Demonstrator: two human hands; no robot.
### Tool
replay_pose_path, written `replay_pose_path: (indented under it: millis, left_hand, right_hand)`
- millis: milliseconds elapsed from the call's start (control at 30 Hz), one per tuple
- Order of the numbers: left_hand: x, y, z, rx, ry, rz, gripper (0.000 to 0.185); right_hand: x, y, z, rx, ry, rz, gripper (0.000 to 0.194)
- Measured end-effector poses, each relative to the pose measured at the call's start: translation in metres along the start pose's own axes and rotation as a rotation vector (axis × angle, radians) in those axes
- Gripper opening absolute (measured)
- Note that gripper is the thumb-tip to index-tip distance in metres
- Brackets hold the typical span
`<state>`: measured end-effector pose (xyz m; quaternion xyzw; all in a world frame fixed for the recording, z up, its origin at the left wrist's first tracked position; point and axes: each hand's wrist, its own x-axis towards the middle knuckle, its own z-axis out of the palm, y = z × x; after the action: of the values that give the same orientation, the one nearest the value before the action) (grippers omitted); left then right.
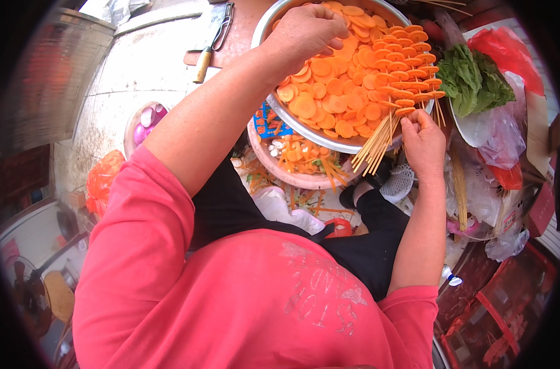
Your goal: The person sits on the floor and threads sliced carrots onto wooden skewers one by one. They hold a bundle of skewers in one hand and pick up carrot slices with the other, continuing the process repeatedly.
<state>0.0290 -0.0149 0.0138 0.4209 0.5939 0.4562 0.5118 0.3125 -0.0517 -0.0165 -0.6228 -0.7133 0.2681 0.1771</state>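
Note:
A large metal basin [335,145] of round carrot slices [337,87] stands before me. My left hand [323,34] hangs over its far left part with bent fingers; whether they hold a slice is hidden. My right hand [420,131] is at the basin's near right rim, thumb and fingers closed on a skewer threaded with spaced carrot slices [405,111]. Beside it, several more threaded skewers [402,64] rest across the basin's right side, and a bundle of bare wooden skewer ends [376,143] sticks out over the near rim.
Below the basin is a pink tub [291,175] with carrot peelings. A cleaver [210,39] lies on a board at the far left, near a bowl of purple-and-white onions [146,122]. Leafy greens [476,80] and plastic bags [501,133] are on the right.

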Motion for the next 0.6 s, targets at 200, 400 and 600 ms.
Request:
replay_pose_path:
  millis: [200,400,600]
  left_hand:
    - [0.001,-0.013,-0.008,0.355,-0.018,0.131,0.021]
    - [-0.010,-0.024,0.007,0.951,-0.382,0.200,0.030]
    - [-0.010,-0.031,0.020,1.151,-0.426,0.145,0.041]
  right_hand:
    - [-0.005,-0.019,-0.012,-0.198,-0.037,0.072,0.018]
    - [-0.021,-0.039,-0.011,-0.150,-0.061,-0.020,0.022]
    - [-0.025,-0.056,0.010,-0.374,-0.240,-0.007,0.032]
